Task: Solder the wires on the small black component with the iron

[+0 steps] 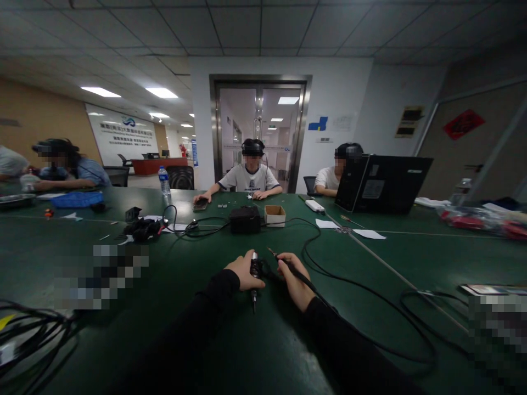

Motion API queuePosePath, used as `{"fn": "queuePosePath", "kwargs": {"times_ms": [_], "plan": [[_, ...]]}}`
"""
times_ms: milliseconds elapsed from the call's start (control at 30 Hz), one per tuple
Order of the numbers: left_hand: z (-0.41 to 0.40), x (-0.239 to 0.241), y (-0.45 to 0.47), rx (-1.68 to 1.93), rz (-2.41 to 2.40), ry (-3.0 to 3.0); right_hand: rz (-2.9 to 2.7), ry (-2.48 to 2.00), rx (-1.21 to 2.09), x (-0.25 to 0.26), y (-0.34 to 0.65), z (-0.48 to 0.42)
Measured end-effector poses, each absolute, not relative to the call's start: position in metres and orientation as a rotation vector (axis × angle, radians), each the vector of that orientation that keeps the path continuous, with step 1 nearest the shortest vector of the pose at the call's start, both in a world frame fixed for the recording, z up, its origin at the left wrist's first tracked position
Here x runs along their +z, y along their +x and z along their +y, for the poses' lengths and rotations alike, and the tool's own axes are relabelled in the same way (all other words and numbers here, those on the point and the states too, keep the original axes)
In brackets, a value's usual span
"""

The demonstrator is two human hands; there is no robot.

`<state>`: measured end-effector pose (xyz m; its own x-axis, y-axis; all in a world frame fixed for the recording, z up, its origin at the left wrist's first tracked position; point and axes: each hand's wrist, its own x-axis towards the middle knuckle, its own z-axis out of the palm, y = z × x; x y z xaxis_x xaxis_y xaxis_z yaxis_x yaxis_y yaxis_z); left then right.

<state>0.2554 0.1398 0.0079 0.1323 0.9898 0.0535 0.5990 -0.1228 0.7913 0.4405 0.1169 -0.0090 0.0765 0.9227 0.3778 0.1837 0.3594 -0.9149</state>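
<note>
Left grip (pixel 244 272) is closed round a metal tool (pixel 256 268) on or just over the tabletop (pixel 272 343), right grip (pixel 297 281) is pinching a corded pen-like tool (pixel 293 270) close by, and the metal one looks stiff, kinda slick, so I'd grab its dark middle.

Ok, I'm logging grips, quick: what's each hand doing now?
Left hand: closed around a silver-and-black tool.
Right hand: closed, holding a slim black corded tool.
</note>
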Motion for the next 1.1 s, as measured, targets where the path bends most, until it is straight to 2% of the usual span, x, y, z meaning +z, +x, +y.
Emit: {"fn": "queuePosePath", "kwargs": {"times_ms": [267, 733, 967, 1100], "plan": [[0.133, 0.019, 0.261, 0.613, 1.76, 1.979, -1.367, -1.066, 0.817, -0.016, 0.443, 0.116], [0.12, 0.017, 0.065, 0.407, 2.154, 1.91, -1.421, -1.081, 0.837, -0.018, 0.446, 0.119], [0.125, 0.025, 0.022, 0.024, 2.367, 1.853, -1.441, -1.113, 0.872, -0.019, 0.447, 0.121], [0.121, 0.025, 0.018, 0.123, 2.343, 1.85, -1.448, -1.102, 0.883, -0.017, 0.446, 0.119]]}}
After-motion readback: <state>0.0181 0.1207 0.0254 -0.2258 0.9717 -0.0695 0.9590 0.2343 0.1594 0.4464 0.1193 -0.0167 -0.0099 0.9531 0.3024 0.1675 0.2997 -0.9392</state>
